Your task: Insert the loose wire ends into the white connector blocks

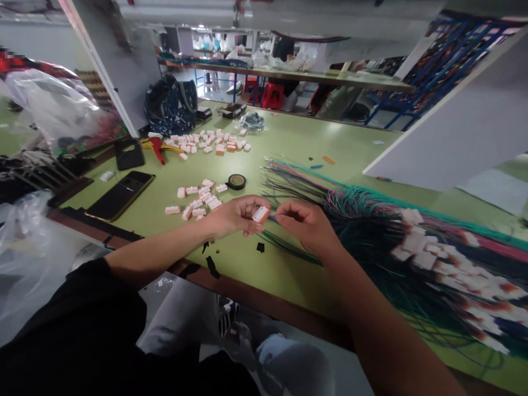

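Pinching connector (261, 214) in left hand (241, 215), wire (273, 218) in right hand (304, 223), grips near-closed; coloured items (84, 141) visible through clear bag (53, 102)

My left hand (241, 216) holds a white and orange connector (261, 214) over the green table (231, 250). My right hand (303, 221) pinches a wire (272, 218) just beside it. Loose connectors (202, 198) lie near my left hand, a tape roll (236, 181) beside them. The wire bundle (355, 201) spreads near my right hand. A phone (120, 195) lies well to the left.
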Motion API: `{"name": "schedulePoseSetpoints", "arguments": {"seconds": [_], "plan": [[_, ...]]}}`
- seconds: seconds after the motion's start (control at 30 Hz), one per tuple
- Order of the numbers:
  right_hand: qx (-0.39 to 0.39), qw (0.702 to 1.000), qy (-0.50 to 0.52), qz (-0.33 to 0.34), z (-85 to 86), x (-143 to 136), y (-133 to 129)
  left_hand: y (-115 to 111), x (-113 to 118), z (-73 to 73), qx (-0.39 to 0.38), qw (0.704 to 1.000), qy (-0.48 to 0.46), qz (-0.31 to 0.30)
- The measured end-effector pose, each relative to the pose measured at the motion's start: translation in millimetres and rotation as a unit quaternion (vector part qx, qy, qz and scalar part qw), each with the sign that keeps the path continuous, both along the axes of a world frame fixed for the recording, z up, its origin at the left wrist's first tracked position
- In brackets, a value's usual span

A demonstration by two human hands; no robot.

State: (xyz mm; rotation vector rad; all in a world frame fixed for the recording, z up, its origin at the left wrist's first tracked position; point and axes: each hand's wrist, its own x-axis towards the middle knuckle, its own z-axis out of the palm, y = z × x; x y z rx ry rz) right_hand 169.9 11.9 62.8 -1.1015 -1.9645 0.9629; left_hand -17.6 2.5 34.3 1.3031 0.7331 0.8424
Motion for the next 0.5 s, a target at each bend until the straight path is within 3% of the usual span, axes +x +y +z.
{"name": "schedulePoseSetpoints", "arguments": {"seconds": [0.23, 0.4, 0.5], "plan": [[0.034, 0.999, -0.033, -0.009, 1.4, -1.5, -5.0, -1.7, -2.4, 3.3, -0.038, 0.999, -0.029, 0.008], [0.028, 0.999, -0.025, 0.003, 2.9, -0.9, -4.4, -1.4, -5.1, 0.8, -0.142, 0.986, -0.056, -0.068], [0.028, 0.999, -0.03, 0.022, 3.8, -0.1, -4.9, -1.9, -6.1, 1.8, -0.155, 0.98, -0.055, -0.11]]}}
